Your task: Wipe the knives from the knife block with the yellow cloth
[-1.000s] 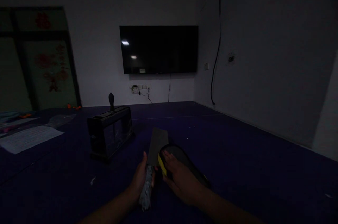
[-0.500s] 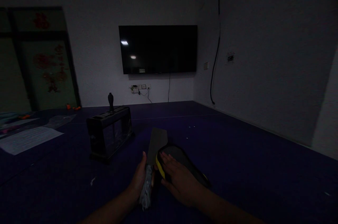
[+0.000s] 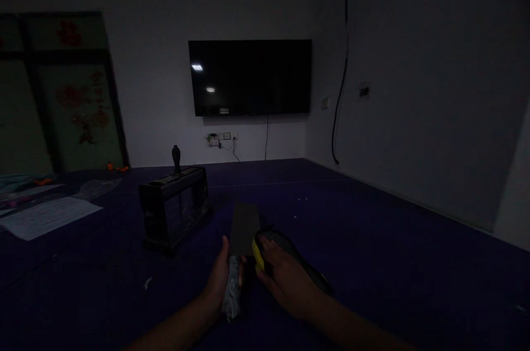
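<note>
- Changed since half a second ago: slight turn of the flat grey slab, earlier leaning clearly to the right toward its far end, now closer to straight ahead, broad face squarer to view.
- Shifted a little rightward: right hand, along with the dark rounded thing under it; earlier covering the slab's lower right corner with its yellow edge, now just beside that corner, contact hard to judge.
- Unchanged: black box standing to the left on the purple floor, with a dark vase-shaped piece on top.
- Pointing: away from the body, toward the wall below the television; square end farthest, crumpled grey handle nearest.
- Long axis: running front to back, with only a faint rightward lean remaining.
- Location: ahead of the body, between the black box and the dark rounded thing; resting on the floor or held clear, cannot tell in the gloom.
- Left grip: left hand closed around the handle, thumb up along the left side, fingertips visible on the right.
- Right grip: laid over the dark rounded thing, fingers extended; clasping or merely resting, cannot tell.
</note>
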